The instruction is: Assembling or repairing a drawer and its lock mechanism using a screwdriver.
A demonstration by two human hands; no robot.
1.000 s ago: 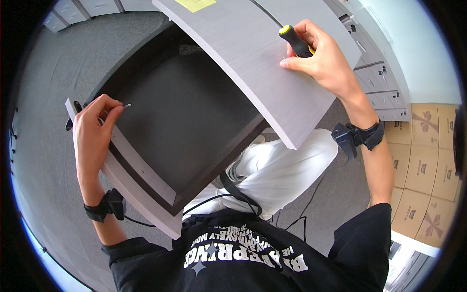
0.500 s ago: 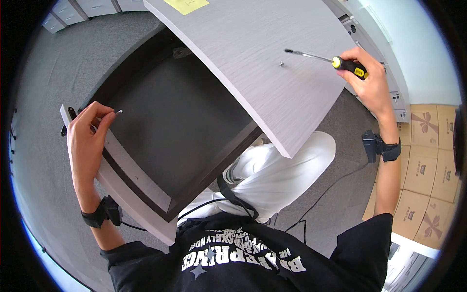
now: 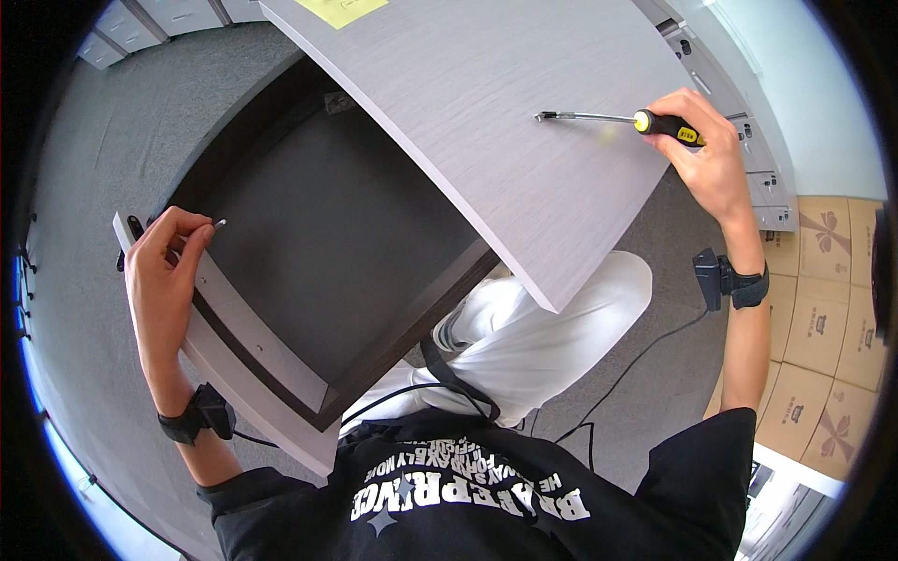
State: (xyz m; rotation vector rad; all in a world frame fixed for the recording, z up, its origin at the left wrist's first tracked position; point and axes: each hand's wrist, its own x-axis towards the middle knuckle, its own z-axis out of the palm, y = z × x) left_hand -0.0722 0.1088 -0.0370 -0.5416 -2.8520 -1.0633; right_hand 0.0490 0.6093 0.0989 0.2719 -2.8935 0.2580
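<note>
Now pinching a small, light, slippery screw [image 3: 218,224] in left hand [image 3: 164,271] fingertips over the drawer's left rail [image 3: 243,327], best held by its shank, while gripping the stiff screwdriver [image 3: 617,119] by its handle in right hand [image 3: 711,159] on the far-right panel [image 3: 505,122].

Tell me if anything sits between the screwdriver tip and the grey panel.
Nothing visible does. The screwdriver in the right hand lies low over the bare panel. The left hand pinches a screw far off.
</note>
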